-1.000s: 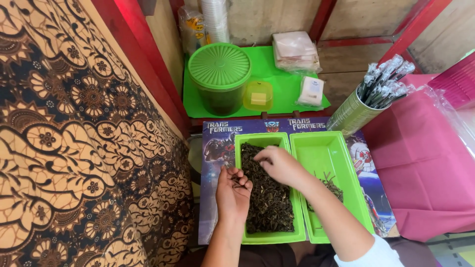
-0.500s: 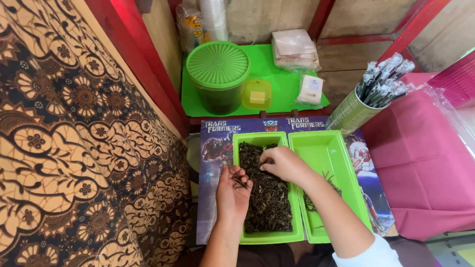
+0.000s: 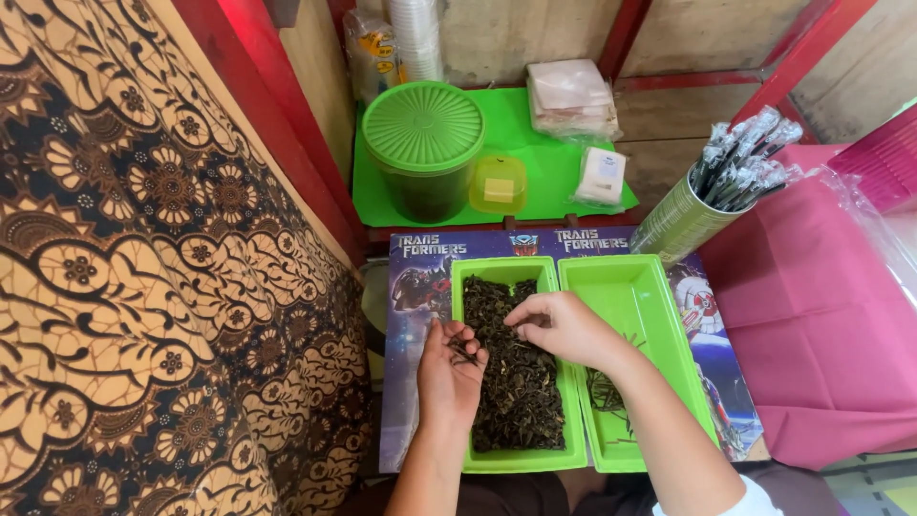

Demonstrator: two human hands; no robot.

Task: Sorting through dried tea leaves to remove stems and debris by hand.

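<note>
A green tray (image 3: 523, 461) on the left is filled with dark dried leaves (image 3: 521, 392). Beside it a second green tray (image 3: 659, 306) holds only a few thin stems (image 3: 607, 397). My left hand (image 3: 449, 368) rests palm up at the left edge of the leaf tray, with several dark leaf bits lying on its fingers. Over the upper part of the leaf pile my right hand (image 3: 564, 327) is curled, fingertips pinched into the leaves.
Both trays sit on a printed purple board (image 3: 420, 287). Behind are a green lidded tub (image 3: 423, 143), a small yellow box (image 3: 498, 183), white packets (image 3: 573, 96) and a green can of wrapped straws (image 3: 712, 196). A patterned brown cloth (image 3: 143, 287) hangs left; a pink cloth (image 3: 821, 315) lies right.
My right hand has shifted slightly down and right over the leaf pile. My left hand has stayed at the tray's left edge with leaf bits in it.
</note>
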